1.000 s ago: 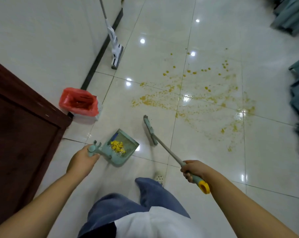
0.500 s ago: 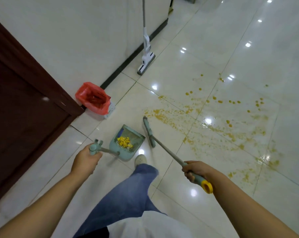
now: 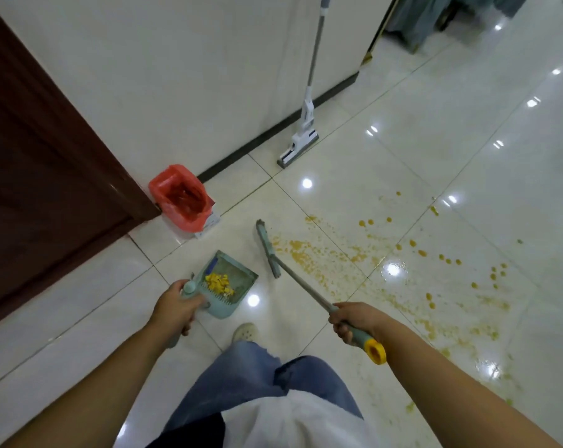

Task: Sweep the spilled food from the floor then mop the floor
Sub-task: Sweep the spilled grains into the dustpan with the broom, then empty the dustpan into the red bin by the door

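Clerk: Dustpan [image 3: 238, 287], pale green, near left of centre. Grip?

Checker: Left hand [image 3: 173, 310], fingers curled round the pan's handle. Pan mouth turned to the far side, toward the bin. On the tiles or just lifted: cannot tell.

Clerk: Contents?

Checker: Heap of yellow food pieces [image 3: 218, 282], gathered at the handle end of the pan.

Clerk: Sweeping tool?

Checker: Broom [image 3: 267, 250], narrow green head, grey shaft, yellow end cap [image 3: 375, 350]. Right hand [image 3: 354, 318] clenched round the shaft just ahead of the cap. Head just right of the dustpan, at the left edge of the spill.

Clerk: Spill left on the ground?

Checker: Spilled food [image 3: 338, 255], orange-yellow smears and scattered drops on glossy white floor [image 3: 451, 130]. Spread from the broom head out to the far right and near right.

Clerk: Mop?

Checker: Mop [image 3: 301, 137], white flat head on the floor, grey pole leaning on the white wall [image 3: 176, 76], far centre, well apart from both hands.

Clerk: Sundries?

Checker: Bin [image 3: 181, 198] lined with a red bag, against the wall beside a dark brown door [image 3: 47, 156] at left. Blue jeans [image 3: 257, 376] and pale shoe [image 3: 245, 333] near centre, between the two hands.
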Tool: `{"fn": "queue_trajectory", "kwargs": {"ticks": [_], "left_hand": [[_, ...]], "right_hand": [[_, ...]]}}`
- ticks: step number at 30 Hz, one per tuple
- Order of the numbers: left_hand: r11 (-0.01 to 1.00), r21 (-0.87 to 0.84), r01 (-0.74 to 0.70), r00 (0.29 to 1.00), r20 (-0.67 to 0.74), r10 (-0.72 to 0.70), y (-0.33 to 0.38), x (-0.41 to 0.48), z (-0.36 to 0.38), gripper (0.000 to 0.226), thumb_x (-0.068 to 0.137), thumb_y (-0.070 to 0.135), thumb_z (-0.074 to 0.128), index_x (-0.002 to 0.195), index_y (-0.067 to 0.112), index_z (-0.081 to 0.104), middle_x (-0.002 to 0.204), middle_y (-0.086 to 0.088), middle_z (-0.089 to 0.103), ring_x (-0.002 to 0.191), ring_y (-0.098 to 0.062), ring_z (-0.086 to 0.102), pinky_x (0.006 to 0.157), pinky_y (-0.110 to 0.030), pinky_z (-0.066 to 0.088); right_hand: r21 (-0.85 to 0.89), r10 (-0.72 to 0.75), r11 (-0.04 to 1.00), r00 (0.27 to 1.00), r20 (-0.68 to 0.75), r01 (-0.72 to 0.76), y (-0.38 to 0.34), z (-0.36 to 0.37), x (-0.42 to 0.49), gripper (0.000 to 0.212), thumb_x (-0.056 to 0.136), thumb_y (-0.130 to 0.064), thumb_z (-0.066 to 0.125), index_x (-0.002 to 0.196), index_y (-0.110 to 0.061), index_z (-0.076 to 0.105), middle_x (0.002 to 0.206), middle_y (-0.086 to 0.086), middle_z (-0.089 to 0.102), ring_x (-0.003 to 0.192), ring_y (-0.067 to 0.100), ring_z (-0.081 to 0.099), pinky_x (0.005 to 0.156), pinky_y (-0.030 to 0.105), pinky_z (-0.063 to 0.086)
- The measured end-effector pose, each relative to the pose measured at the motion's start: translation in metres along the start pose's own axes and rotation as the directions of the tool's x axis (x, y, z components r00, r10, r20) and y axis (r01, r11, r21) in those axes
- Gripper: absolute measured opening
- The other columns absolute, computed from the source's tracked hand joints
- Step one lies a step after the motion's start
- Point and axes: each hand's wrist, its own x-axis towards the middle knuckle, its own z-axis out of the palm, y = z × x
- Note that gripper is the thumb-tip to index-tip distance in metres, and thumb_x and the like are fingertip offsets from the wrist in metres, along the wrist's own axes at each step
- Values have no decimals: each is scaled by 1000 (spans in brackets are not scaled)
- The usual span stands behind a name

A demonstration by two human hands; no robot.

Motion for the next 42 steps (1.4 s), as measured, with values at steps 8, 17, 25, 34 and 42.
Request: {"fn": "queue_trajectory", "kwargs": {"ticks": [8, 17, 25, 34, 42], "left_hand": [[999, 7, 54, 983, 173, -54, 22, -11, 5, 9, 90, 1, 53, 98, 4, 51, 70, -14, 55, 45, -17, 47, 44, -24, 41], [901, -435, 4, 948, -285, -142, 32, -83, 61, 19, 93, 12, 53, 74, 9, 49, 53, -11, 40, 38, -14, 28, 40, -16, 23], [774, -608, -178, 830, -516, -214, 61, -163, 102, 50, 96, 46, 40, 67, 6, 45, 43, -8, 41, 33, -17, 29, 39, -18, 27], [911, -290, -294, 735, -678, 21, 101, -161, 127, 32, 99, 39, 35, 97, 16, 57, 51, -5, 46, 36, -13, 36, 36, -20, 31], [971, 209, -120, 771, -597, 224, 119, -97, 142, 51, 96, 48, 38, 139, 21, 40, 121, -11, 64, 108, -29, 61, 85, -33, 49]], "right_hand": [[-83, 42, 996, 996, 75, -36, -77, -31, 25, 10, 94, 2, 44, 100, -3, 49, 39, 4, 45, 26, 8, 39, 29, 13, 35], [-226, 29, 974, 988, 152, 6, -151, -86, 41, 8, 95, 0, 45, 88, -3, 46, 38, 6, 41, 23, 10, 37, 26, 12, 33], [-323, 35, 946, 976, 216, 37, -199, -112, 40, 12, 96, -3, 44, 84, -6, 47, 37, 6, 40, 22, 11, 38, 25, 12, 34], [-291, 8, 955, 972, 233, 62, -217, -112, 22, 13, 94, 0, 46, 81, -4, 48, 38, 9, 42, 21, 12, 39, 26, 13, 36], [-313, -24, 946, 979, 202, 88, -225, -112, 11, 8, 91, 0, 51, 83, -1, 49, 45, 10, 43, 23, 13, 40, 26, 14, 37]]}}
